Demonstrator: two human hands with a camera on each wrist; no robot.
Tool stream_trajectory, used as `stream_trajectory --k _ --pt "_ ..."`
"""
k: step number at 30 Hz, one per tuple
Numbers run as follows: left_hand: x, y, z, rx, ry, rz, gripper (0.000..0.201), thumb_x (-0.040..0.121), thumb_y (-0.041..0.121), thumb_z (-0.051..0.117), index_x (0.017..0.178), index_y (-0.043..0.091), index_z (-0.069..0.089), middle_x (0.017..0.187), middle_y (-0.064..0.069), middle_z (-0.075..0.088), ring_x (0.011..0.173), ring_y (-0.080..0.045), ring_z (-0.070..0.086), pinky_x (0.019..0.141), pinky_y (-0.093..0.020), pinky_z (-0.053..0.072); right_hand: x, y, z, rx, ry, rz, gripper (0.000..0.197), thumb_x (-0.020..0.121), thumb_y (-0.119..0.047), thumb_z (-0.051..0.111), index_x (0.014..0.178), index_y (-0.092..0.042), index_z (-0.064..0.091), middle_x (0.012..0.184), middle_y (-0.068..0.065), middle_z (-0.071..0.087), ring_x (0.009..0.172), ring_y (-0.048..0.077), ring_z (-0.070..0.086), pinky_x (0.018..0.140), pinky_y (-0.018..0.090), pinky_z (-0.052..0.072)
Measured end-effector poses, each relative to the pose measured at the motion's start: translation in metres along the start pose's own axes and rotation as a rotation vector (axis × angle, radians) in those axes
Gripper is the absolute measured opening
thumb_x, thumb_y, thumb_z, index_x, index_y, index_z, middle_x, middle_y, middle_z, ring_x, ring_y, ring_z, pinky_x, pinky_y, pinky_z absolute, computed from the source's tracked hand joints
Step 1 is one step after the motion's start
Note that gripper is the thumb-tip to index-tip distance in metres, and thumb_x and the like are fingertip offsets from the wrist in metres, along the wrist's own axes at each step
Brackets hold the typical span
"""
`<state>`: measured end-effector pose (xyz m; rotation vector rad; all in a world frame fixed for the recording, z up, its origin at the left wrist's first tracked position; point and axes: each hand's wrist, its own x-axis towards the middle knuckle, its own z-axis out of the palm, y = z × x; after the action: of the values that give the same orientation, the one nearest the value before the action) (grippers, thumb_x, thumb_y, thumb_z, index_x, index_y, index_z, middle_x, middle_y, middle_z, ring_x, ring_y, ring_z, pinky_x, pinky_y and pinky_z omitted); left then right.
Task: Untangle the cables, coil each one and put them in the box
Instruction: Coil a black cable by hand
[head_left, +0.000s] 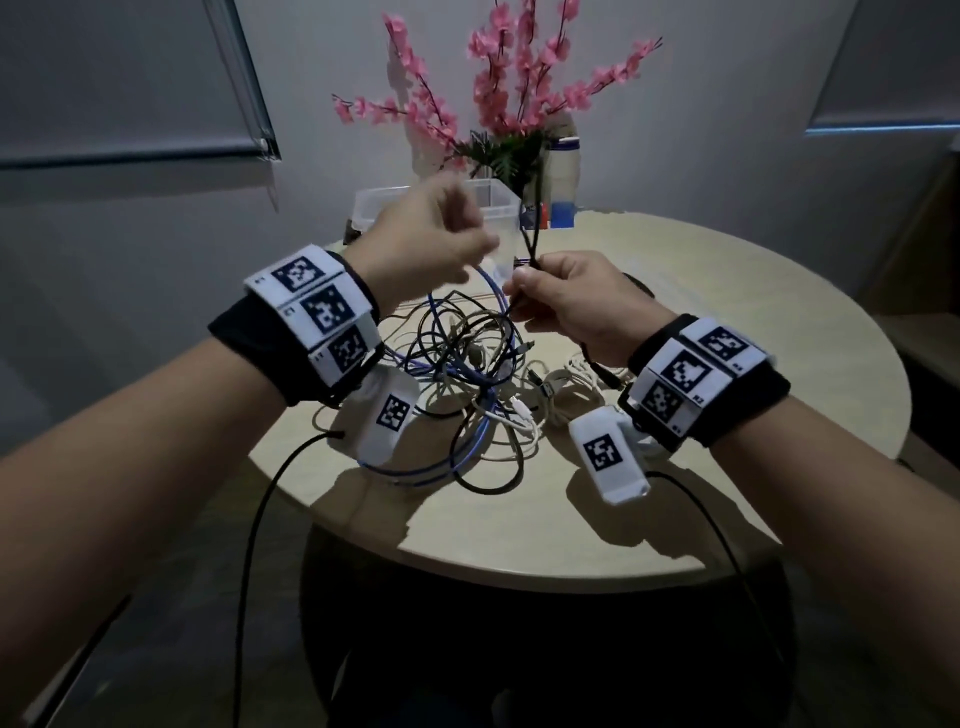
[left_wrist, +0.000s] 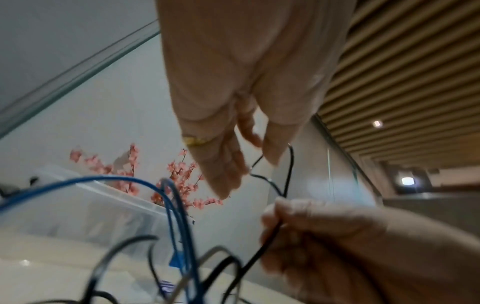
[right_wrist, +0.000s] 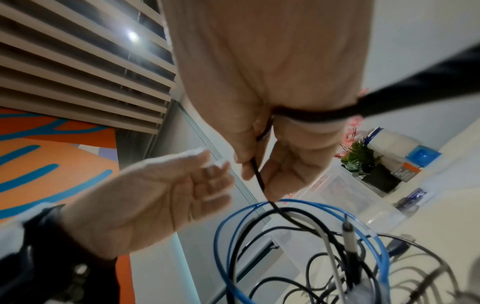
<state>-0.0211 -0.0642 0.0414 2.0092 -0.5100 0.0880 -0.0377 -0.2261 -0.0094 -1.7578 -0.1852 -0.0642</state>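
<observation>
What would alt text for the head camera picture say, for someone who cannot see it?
Two hands work above a tangle of cables on a round table: the right hand pinches a thin black cable, and the left hand, blurred, is raised beside it. Behind them stand a clear plastic box and pink flowers.

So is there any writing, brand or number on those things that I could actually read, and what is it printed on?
No text here reads clearly.
White wrist bands with black square code patterns: tiny characters beside the squares, too small to read.
White plastic bottle with an orange and blue label, standing behind the clear plastic box: print too blurred.
Small blue printed packet on the round beige table: print blurred, unreadable.
</observation>
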Motion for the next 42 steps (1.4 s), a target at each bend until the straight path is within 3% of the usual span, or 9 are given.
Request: stream_trajectory --k 4,8,12,22,25,28,33,38,42 --pt "-0.003 -0.020 0.012 0.697 -0.288 -0.003 0.007 0.084 0.027 0.069 0.084 0.027 0.062 0.088 0.006 0.063 0.080 -0.012 0.057 0.067 -0.024 0.041 0.001 -0.005 -0.002 0.168 -0.020 0.009 0.023 0.101 -0.010 0.043 0.083 -0.005 0.057 0.079 0.016 0.062 0.069 0.021 0.062 0.067 0.025 0.056" --pt "0.005 -0.033 0.011 0.609 -0.170 -0.080 0.013 0.084 0.012 0.067 0.086 0.023 0.074 0.074 0.008 0.065 0.071 -0.009 0.059 0.070 -0.022 0.045 0.000 -0.009 -0.009 0.199 -0.006 0.009 0.028 0.103 -0.016 0.037 0.082 -0.009 0.054 0.071 0.009 0.066 0.067 0.018 0.068 0.076 0.036 0.057" --pt "0.015 -0.042 0.001 0.567 -0.005 -0.164 0.017 0.088 0.008 0.063 0.090 0.022 0.073 0.073 0.005 0.062 0.069 -0.011 0.059 0.064 -0.022 0.044 -0.003 -0.011 -0.017 0.276 0.038 0.031 0.028 0.104 -0.018 0.036 0.081 -0.009 0.049 0.055 0.004 0.050 0.047 0.014 0.058 0.064 0.039 0.059" --pt "0.035 -0.084 -0.037 0.649 0.109 -0.375 0.020 0.089 0.006 0.054 0.105 0.000 0.065 0.109 -0.023 0.066 0.101 -0.037 0.063 0.090 -0.042 0.052 -0.006 -0.006 -0.034 0.092 0.122 0.092 0.030 0.103 -0.025 0.038 0.080 -0.014 0.053 0.040 -0.010 0.028 0.034 0.006 0.023 0.040 0.014 0.023" --pt "0.035 -0.080 -0.027 0.805 0.074 -0.293 0.029 0.090 0.018 0.054 0.117 0.007 0.060 0.121 -0.017 0.058 0.109 -0.035 0.055 0.085 -0.033 0.044 -0.006 -0.006 -0.030 0.112 0.117 0.092 0.031 0.104 -0.025 0.038 0.080 -0.013 0.054 0.039 -0.011 0.026 0.034 0.007 0.020 0.040 0.013 0.019" --pt "0.021 -0.061 -0.008 0.731 0.149 0.015 0.013 0.087 0.021 0.061 0.099 0.020 0.064 0.116 -0.005 0.053 0.109 -0.025 0.050 0.095 -0.038 0.043 -0.007 -0.009 -0.026 0.144 0.121 0.083 0.030 0.104 -0.026 0.038 0.082 -0.013 0.055 0.039 -0.011 0.026 0.034 0.007 0.021 0.040 0.015 0.021" --pt "0.003 -0.040 0.017 0.643 -0.228 0.169 0.018 0.091 0.011 0.057 0.104 0.017 0.069 0.100 0.003 0.064 0.091 -0.011 0.058 0.071 -0.006 0.041 -0.007 -0.012 -0.027 0.147 0.137 0.046 0.030 0.103 -0.028 0.038 0.083 -0.014 0.055 0.041 -0.011 0.026 0.036 0.007 0.021 0.041 0.017 0.021" --pt "0.002 -0.060 0.028 0.978 -0.516 -0.024 0.031 0.092 0.018 0.052 0.122 0.023 0.059 0.112 0.002 0.061 0.095 -0.015 0.051 0.078 -0.022 0.035 -0.007 -0.014 -0.034 0.103 0.175 0.017 0.030 0.103 -0.027 0.040 0.082 -0.015 0.057 0.040 -0.012 0.028 0.037 0.007 0.022 0.040 0.015 0.020" --pt "0.008 -0.061 0.026 0.966 -0.410 0.019 0.022 0.091 0.021 0.059 0.111 0.016 0.067 0.108 -0.002 0.068 0.098 -0.021 0.060 0.075 -0.021 0.038 -0.005 -0.009 -0.035 0.023 0.184 0.046 0.029 0.102 -0.025 0.042 0.083 -0.013 0.059 0.042 -0.010 0.031 0.039 0.009 0.023 0.041 0.016 0.020"
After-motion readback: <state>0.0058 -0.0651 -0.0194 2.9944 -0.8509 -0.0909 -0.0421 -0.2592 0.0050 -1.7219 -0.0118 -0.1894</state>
